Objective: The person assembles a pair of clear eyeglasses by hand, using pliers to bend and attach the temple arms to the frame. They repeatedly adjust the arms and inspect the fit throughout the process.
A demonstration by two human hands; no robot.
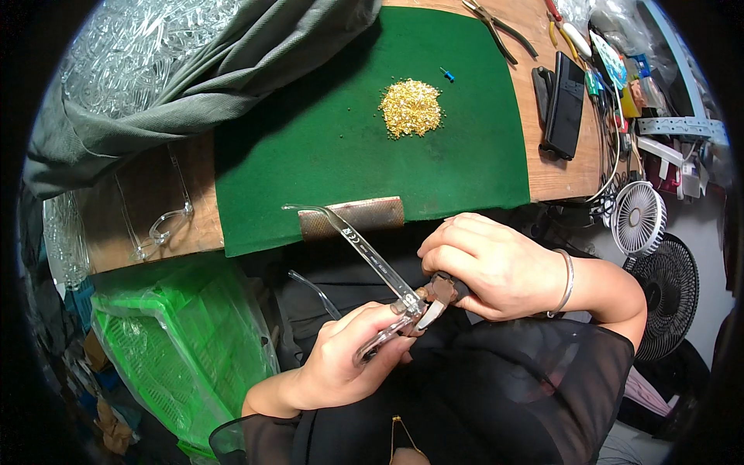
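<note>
My left hand (341, 358) grips a clear plastic eyeglass frame (374, 267) by its front. One temple reaches up toward the table edge; the other sticks out beyond my left fingers. My right hand (500, 267) is closed around a plier-like hand tool (442, 292) with a worn brown head and a bright metal edge. The tool's head meets the frame at the corner where the temple joins the front. My right palm and fingers hide the tool's handle. A heap of tiny gold-coloured metal pieces (411, 108) lies on the green mat (302, 139) beyond my hands.
A brown block (353, 219) sits at the mat's front edge. Another clear frame (167, 225) rests at left, below grey cloth (271, 54) and piled clear frames (139, 54). Pliers (504, 31), a black phone (564, 106), a blue pin (447, 74), fans (639, 217) and a green crate (167, 349) surround.
</note>
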